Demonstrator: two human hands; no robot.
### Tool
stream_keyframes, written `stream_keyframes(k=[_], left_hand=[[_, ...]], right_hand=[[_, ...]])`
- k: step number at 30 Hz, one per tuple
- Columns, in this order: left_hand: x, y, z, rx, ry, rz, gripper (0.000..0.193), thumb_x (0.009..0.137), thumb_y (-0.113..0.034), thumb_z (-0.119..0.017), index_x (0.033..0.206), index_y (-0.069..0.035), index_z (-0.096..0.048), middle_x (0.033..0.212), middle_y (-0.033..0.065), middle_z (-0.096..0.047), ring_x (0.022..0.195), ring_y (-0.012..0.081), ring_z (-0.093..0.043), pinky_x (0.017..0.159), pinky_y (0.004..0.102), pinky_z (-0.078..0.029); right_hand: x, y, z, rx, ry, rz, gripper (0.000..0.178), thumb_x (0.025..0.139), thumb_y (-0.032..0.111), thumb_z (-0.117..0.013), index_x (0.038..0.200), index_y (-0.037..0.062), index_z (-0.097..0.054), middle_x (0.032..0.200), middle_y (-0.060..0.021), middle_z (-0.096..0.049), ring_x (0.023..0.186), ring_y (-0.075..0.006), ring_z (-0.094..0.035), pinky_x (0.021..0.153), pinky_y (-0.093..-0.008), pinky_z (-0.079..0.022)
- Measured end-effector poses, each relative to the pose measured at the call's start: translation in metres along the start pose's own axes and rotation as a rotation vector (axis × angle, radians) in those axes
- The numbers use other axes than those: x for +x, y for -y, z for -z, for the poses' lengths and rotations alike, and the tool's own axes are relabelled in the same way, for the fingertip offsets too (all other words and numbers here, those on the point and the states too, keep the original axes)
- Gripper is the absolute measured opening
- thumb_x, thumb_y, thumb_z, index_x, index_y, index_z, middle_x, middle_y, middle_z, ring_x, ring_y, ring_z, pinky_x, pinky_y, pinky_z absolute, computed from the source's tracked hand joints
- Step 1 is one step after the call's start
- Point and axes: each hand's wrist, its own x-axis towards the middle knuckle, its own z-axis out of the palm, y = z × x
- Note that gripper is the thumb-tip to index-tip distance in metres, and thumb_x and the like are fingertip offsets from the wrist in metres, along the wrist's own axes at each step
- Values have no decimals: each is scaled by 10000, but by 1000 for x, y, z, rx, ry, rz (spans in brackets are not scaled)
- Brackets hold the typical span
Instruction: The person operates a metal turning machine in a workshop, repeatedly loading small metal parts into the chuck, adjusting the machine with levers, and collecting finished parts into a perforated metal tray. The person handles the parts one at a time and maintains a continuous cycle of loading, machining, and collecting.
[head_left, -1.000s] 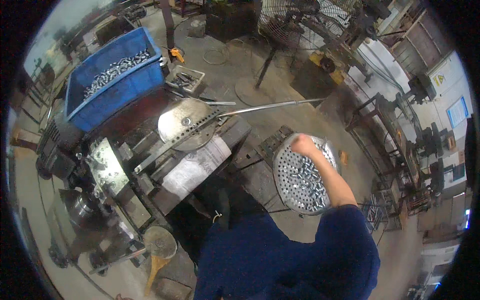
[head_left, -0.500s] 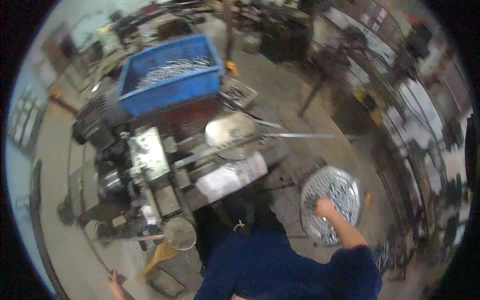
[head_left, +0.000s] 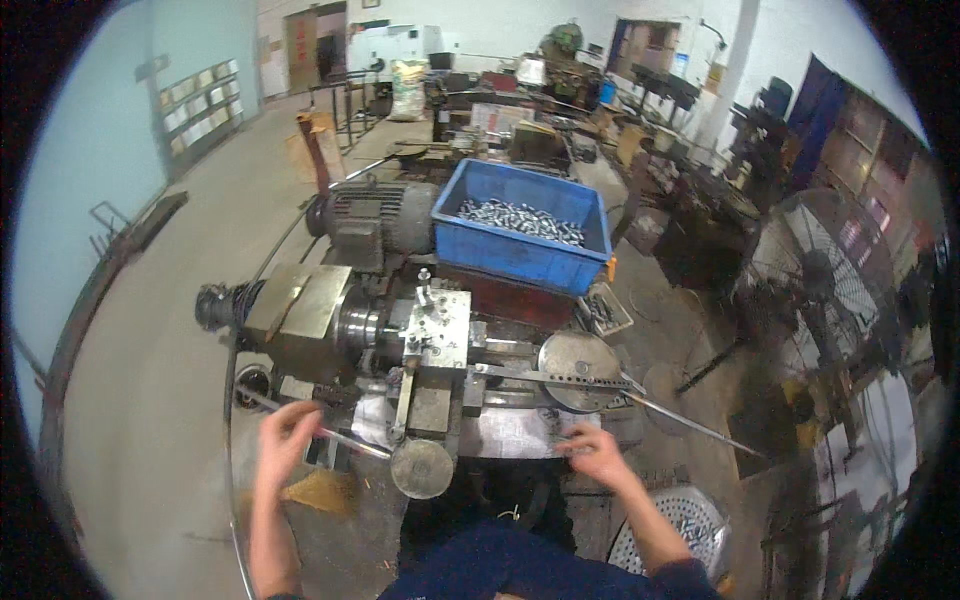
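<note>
Steel lever (head_left: pixel 358 443), one, lies at the left hand (head_left: pixel 287 432); whether that or the right hand (head_left: pixel 597 456) grips anything cannot be told. One blue crate (head_left: pixel 510 256) stands beyond.

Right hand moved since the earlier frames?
Yes: left and forward. Judged against the perforated tray, the right hand has gone from over it to near the right end of the white paper.
</note>
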Motion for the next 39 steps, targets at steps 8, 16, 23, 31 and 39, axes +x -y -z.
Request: stream_keyframes(k=[8, 16, 23, 31, 39], left_hand=[[18, -24, -138, -881, 588, 238, 468, 902, -406, -449, 964, 41, -570, 754, 104, -621, 690, 177, -609, 668, 296, -481], [19, -20, -124, -262, 480, -46, 314, 841, -301, -594, 820, 11, -619, 643, 34, -595, 572, 83, -543, 538, 238, -432], [40, -11, -103, -129, 505, -7, 337, 838, -331, -596, 822, 4, -625, 621, 29, -581, 561, 67, -525, 504, 233, -421], [18, -5, 41, 747, 2, -53, 374, 782, -320, -610, 1032, -45, -570, 722, 182, -612, 709, 333, -599, 632, 408, -469], [-113, 84, 136, 887, -130, 469, 374, 744, -319, -642, 956, -24, -556, 720, 204, -597, 727, 368, -587, 655, 442, -462]], right_hand=[[111, 133, -76, 325, 5, 599, 517, 472, -92, -567, 933, 110, -684, 1053, -124, -546, 964, -257, -541, 818, -331, -445], [111, 139, -74, -72, 36, 661, 318, 526, 119, -588, 833, 63, -649, 980, -129, -571, 836, -285, -551, 719, -351, -469], [147, 142, -79, -196, 178, 775, 260, 529, 148, -613, 776, 70, -641, 949, -101, -576, 796, -274, -532, 682, -366, -465], [252, 139, -104, -473, 191, 664, 233, 532, 205, -612, 724, 86, -672, 797, -118, -602, 822, -301, -546, 700, -405, -465], [312, 112, -151, -500, 320, 265, 285, 506, 188, -584, 749, 91, -696, 763, -181, -631, 808, -312, -600, 757, -380, -484]])
